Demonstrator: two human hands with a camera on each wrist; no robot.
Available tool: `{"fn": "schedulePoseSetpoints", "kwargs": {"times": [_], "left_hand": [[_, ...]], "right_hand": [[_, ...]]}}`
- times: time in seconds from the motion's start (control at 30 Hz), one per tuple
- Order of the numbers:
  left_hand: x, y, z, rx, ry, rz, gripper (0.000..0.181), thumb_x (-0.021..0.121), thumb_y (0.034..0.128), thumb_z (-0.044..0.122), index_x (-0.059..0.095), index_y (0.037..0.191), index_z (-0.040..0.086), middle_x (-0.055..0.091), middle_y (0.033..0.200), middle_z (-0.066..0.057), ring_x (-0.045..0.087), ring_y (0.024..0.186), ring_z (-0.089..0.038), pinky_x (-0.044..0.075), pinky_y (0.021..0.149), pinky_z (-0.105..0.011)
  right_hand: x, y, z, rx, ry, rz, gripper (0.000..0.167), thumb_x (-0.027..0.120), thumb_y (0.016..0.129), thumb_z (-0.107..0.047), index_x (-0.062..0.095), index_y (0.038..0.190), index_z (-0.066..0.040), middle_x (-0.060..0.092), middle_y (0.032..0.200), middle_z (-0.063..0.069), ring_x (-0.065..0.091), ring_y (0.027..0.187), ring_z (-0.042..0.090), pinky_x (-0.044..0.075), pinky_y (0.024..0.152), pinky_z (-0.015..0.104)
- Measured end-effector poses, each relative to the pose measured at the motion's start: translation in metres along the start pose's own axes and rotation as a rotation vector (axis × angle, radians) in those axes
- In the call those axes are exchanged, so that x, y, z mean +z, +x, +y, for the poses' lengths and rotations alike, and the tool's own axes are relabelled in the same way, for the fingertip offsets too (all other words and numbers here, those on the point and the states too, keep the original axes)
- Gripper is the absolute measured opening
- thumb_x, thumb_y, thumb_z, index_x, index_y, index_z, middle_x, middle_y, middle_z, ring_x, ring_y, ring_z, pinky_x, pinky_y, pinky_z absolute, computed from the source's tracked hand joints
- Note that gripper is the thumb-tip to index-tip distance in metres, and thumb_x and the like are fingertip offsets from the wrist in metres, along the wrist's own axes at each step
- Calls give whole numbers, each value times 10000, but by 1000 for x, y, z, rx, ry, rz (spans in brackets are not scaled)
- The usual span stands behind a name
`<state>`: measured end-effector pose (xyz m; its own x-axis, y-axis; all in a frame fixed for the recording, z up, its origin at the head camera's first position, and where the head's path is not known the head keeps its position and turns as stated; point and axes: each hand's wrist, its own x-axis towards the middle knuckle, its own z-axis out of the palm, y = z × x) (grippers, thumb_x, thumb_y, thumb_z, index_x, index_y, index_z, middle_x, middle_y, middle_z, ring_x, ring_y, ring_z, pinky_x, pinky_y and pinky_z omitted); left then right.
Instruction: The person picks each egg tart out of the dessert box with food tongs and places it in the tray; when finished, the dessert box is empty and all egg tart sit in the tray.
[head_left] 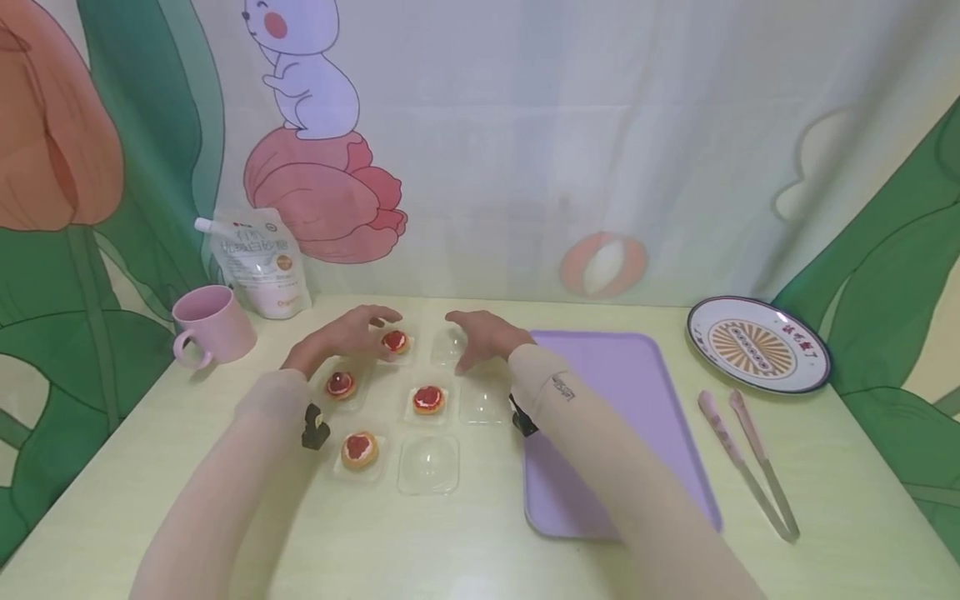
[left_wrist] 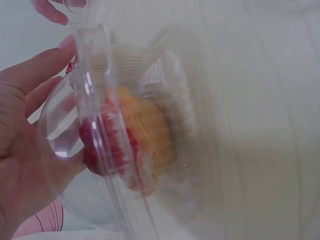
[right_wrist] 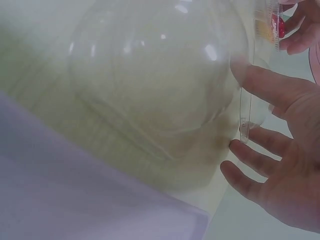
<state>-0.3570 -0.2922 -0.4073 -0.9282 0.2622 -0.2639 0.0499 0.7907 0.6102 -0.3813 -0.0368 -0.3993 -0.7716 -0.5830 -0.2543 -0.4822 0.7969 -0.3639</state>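
Toward the back of the table my left hand (head_left: 352,332) spreads its fingers and thumb about a clear box holding a berry-topped tart (head_left: 395,342). Beside it, my right hand (head_left: 486,335) is at a clear box (head_left: 446,346) with no tart visible inside, its fingers spread around the side. Close to the left wrist view's camera stands another boxed tart (left_wrist: 145,135), partly covering the left hand (left_wrist: 30,115). A clear domed box (right_wrist: 155,75) fills much of the right wrist view, in front of the right hand (right_wrist: 280,145). Whether the fingertips touch the boxes is hard to tell.
More boxed tarts (head_left: 428,400) and clear boxes (head_left: 428,467) lie nearer. A purple tray (head_left: 630,383) is under the right forearm. Tongs (head_left: 757,467) and a patterned plate (head_left: 759,346) lie right; a pink mug (head_left: 217,325) and a pouch (head_left: 262,267) stand back left.
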Motion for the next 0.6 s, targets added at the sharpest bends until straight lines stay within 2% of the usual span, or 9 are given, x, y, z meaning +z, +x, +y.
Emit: {"fn": "schedulePoseSetpoints", "kwargs": {"times": [0.33, 0.47, 0.6], "left_hand": [[0, -4, -3, 28, -5, -12, 648, 740, 891, 153, 458, 1473, 109, 390, 1553, -185, 327, 1448, -425, 351, 1128, -616], [-6, -10, -5, 68, -12, 20, 690, 742, 889, 190, 420, 1494, 104, 338, 1581, -186, 300, 1457, -437, 322, 1137, -633], [-19, -25, -11, 123, -40, 87, 713, 754, 884, 209, 410, 1488, 46, 351, 1571, -222, 311, 1448, -459, 318, 1147, -619]], "right_hand": [[3, 6, -1, 30, 12, -7, 952, 854, 790, -243, 307, 1569, -208, 368, 1610, 48, 335, 1491, 268, 297, 1206, 455], [2, 6, 2, 23, 6, 0, 964, 859, 783, -258, 302, 1569, -207, 386, 1599, 55, 355, 1481, 268, 314, 1196, 455], [-6, 5, 4, -10, -11, 35, 937, 840, 804, -265, 303, 1566, -179, 402, 1587, 75, 365, 1473, 274, 308, 1202, 428]]}}
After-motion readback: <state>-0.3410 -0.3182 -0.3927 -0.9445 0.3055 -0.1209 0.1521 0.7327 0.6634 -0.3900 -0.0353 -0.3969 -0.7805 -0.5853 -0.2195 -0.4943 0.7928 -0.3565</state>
